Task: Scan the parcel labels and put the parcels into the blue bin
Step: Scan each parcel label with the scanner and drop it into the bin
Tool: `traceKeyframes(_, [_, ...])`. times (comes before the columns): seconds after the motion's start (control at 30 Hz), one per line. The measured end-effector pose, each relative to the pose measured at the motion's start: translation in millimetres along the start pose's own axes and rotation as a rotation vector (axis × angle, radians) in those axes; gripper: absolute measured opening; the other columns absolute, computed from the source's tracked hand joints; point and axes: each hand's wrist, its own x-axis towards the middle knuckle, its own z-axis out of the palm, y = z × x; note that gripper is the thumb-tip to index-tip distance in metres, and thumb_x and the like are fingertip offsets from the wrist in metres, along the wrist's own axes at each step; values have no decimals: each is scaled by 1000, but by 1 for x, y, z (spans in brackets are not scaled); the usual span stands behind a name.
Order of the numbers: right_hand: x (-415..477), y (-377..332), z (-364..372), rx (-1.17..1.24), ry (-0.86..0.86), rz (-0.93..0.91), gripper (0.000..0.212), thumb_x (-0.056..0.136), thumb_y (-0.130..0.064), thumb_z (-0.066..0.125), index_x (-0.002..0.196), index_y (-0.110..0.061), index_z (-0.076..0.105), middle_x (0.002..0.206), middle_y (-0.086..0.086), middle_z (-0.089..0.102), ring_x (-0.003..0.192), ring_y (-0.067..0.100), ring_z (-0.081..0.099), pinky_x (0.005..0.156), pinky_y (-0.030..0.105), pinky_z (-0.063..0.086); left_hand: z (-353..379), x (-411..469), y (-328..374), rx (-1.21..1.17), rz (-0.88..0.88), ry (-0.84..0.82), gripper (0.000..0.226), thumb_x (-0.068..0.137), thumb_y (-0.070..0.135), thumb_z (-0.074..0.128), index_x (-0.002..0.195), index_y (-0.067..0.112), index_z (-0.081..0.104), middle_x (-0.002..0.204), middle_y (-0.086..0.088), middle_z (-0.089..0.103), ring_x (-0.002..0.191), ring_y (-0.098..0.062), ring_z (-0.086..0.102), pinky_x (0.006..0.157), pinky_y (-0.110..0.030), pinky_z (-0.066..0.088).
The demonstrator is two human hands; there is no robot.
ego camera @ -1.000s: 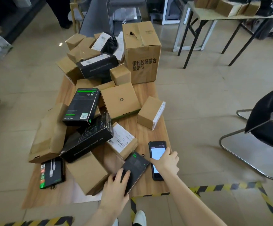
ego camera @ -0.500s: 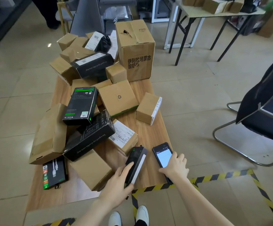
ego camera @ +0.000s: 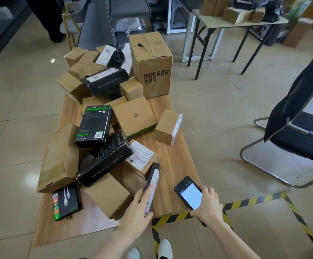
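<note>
Beige floor tiles (ego camera: pixel 217 128) spread under a low wooden table (ego camera: pixel 172 161) heaped with parcels. A black chair (ego camera: pixel 297 116) stands to the right, well apart from it, and a folding table (ego camera: pixel 236 23) bearing more cartons stands at the back. Yellow-and-black tape (ego camera: pixel 254 200) runs along the floor by the table's near corner.

Biggest on the table is a tall brown carton (ego camera: pixel 152 64), upright at the far end. A large flat brown parcel (ego camera: pixel 58 159) lies on the left side. A long black coffee box (ego camera: pixel 105 161) leans against it, and a black box with green trim (ego camera: pixel 94 126) rests on top. Right of these lie a brown box with a recycling mark (ego camera: pixel 133 116) and a small brown box (ego camera: pixel 167 127) with a label on its end. A labelled brown box (ego camera: pixel 142 159) sits just beside the coffee box. A cable pack (ego camera: pixel 65 202) lies at the near left.

The slim black parcel (ego camera: pixel 153 180) stands on edge near the front, tilted. The left hand (ego camera: pixel 135 212) grips its lower end, fingers wrapped round it. The right hand (ego camera: pixel 208 204) holds a phone (ego camera: pixel 189 195) by its near end at the table's near right corner, with the lit screen up.
</note>
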Motion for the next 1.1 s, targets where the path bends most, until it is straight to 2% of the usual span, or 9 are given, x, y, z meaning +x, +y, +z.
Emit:
traceKeyframes(0.03, [-3, 2, -2, -4, -4, -21, 93, 56, -37, 83, 134, -23, 34, 118, -4, 40, 112, 15, 39, 90, 38, 47, -1, -2, 1, 28, -22, 23, 88, 95, 24, 57, 148, 46, -10, 141, 6, 28, 103, -11, 58, 70, -7, 46])
traceKeyframes(0.1, [-9, 5, -5, -24, -15, -67, 92, 55, -38, 83, 132, -24, 35, 117, -6, 40, 110, 14, 39, 90, 36, 46, -5, -5, 3, 20, -93, 69, 89, 94, 21, 58, 150, 41, -9, 127, 5, 37, 96, -9, 59, 75, -16, 52])
traceKeyframes(0.2, [-17, 7, -12, -60, -34, -128, 92, 55, -38, 83, 133, -26, 34, 117, -7, 40, 110, 14, 39, 91, 34, 43, -9, -6, 2, -90, -133, 77, 84, 95, 16, 58, 152, 40, 2, 123, 3, 43, 106, -9, 57, 86, -22, 52])
traceKeyframes(0.37, [-27, 4, -22, -116, -6, -174, 94, 58, -38, 84, 136, -27, 32, 126, -4, 39, 118, 16, 37, 101, 36, 37, -16, -2, -2, -179, -51, 8, 72, 95, 16, 59, 149, 39, 17, 139, 4, 41, 126, -10, 47, 96, -23, 48])
traceKeyframes(0.5, [-30, 4, -31, -147, 39, -181, 93, 61, -37, 82, 138, -29, 31, 129, -3, 38, 121, 18, 35, 106, 37, 33, -17, 4, -7, -214, -18, 17, 57, 97, 19, 55, 144, 39, 27, 134, 5, 37, 128, -14, 45, 88, -15, 51])
traceKeyframes(0.6, [-30, 7, -37, -185, 78, -208, 93, 61, -37, 80, 139, -30, 30, 124, -3, 38, 118, 17, 35, 103, 35, 32, -17, 10, -9, -215, -5, 13, 53, 99, 20, 51, 144, 37, 28, 129, 7, 31, 126, -15, 45, 80, -8, 51])
traceKeyframes(0.77, [-25, 12, -47, -210, 133, -247, 85, 64, -47, 75, 136, -32, 32, 120, -4, 38, 115, 17, 36, 101, 34, 31, -19, 18, -11, -193, 9, 34, 48, 101, 21, 47, 144, 32, 31, 122, 8, 29, 117, -12, 48, 71, -1, 47])
traceKeyframes(0.93, [-19, 12, -54, -286, 167, -238, 86, 65, -38, 79, 137, -34, 31, 125, -4, 38, 117, 18, 34, 105, 34, 30, -20, 19, -11, -194, 22, 23, 46, 101, 23, 47, 142, 35, 31, 121, 10, 28, 120, -12, 48, 72, -4, 49])
traceKeyframes(1.1, [-14, 11, -53, -316, 189, -235, 84, 67, -38, 79, 136, -36, 31, 127, -5, 39, 118, 17, 34, 106, 36, 29, -23, 19, -9, -192, 39, 28, 46, 100, 23, 48, 142, 35, 32, 119, 9, 30, 115, -10, 48, 69, -2, 47])
